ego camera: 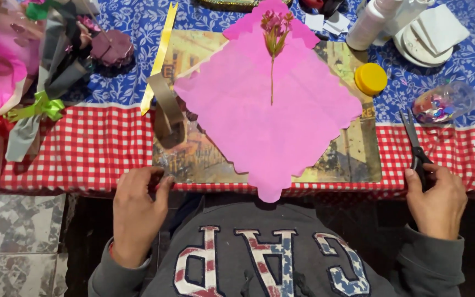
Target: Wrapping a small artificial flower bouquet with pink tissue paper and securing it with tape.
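Observation:
A pink square of paper [270, 118] with wavy edges lies like a diamond on a picture placemat [353, 159]. A small sprig with pink flowers [274, 38] rests on its upper part. My left hand [137, 212] sits at the table's near edge, fingers touching the placemat's corner, holding nothing. My right hand [438, 201] rests at the near edge on the right, fingers around the handles of black scissors [413, 140] that lie on the checked cloth, blades pointing away from me.
A yellow lid [370, 78], a white roll [370, 22] and a clear bag of sequins [441, 103] lie at the right. Yellow and gold ribbon strips [160, 60] lie left of the paper. Wrapped bouquets with green bows [34, 104] fill the left side.

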